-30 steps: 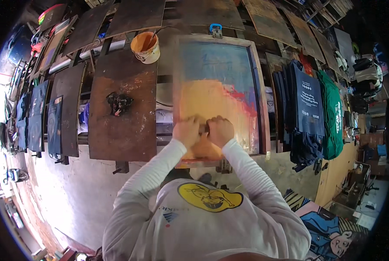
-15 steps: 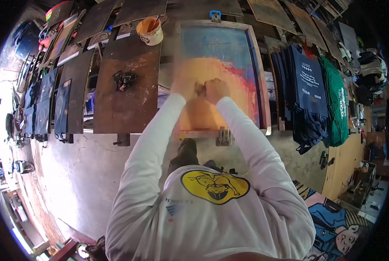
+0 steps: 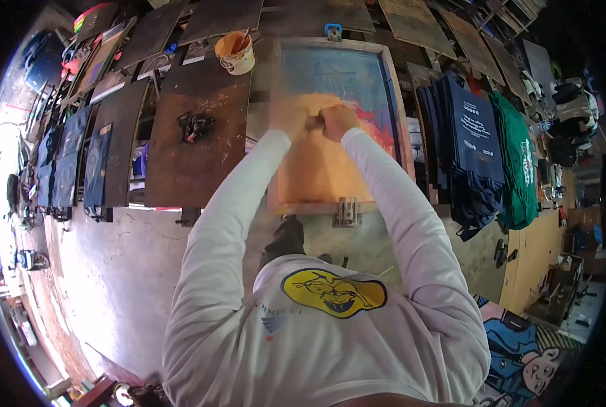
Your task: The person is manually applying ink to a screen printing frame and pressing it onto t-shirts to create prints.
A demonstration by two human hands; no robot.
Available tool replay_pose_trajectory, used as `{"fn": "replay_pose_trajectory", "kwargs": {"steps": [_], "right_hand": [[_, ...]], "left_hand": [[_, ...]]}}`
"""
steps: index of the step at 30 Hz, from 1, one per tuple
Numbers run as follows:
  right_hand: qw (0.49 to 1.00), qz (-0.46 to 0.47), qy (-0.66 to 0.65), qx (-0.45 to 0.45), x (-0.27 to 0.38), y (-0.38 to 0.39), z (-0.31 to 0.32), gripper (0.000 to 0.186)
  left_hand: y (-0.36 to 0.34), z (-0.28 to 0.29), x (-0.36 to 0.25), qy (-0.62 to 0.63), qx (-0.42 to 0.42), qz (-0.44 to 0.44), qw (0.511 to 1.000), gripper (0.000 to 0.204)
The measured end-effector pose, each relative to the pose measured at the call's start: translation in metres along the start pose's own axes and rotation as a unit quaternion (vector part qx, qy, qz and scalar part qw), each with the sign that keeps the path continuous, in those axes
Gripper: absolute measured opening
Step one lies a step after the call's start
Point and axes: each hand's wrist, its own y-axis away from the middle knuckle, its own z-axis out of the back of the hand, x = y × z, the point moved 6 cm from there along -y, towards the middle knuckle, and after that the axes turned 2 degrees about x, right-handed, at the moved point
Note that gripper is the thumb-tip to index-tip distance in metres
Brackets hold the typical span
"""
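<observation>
My left hand (image 3: 290, 121) and right hand (image 3: 337, 121) clench the squeegee (image 3: 314, 123) side by side; its long axis lies crosswise on the screen frame (image 3: 396, 115), mid-mesh, equally near both.

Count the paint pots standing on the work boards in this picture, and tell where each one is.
1. The orange paint pot stands at the far end of the brown board, left of the printing screen. Others may be hidden.
</observation>
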Motion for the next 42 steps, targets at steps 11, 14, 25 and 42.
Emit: {"fn": "replay_pose_trajectory", "kwargs": {"steps": [11,14,25,42], "right_hand": [[0.999,-0.042,0.005,-0.035,0.012,0.024,-0.036,0.012],[0.996,-0.012,-0.045,-0.077,0.024,0.052,-0.028,0.010],[0.995,-0.101,-0.007,-0.005,-0.009,-0.011,-0.015,0.017],[0.998,0.020,-0.052,-0.020,0.035,0.100,-0.028,0.023]], "left_hand": [[0.032,-0.036,-0.003,0.073,0.124,0.061,0.988,0.048],[0.056,-0.011,-0.023,0.108,0.098,0.060,0.987,0.033],[-0.026,-0.007,0.015,0.129,0.055,0.024,0.990,0.030],[0.097,-0.001,-0.057,0.103,0.083,0.219,0.967,0.043]]}}
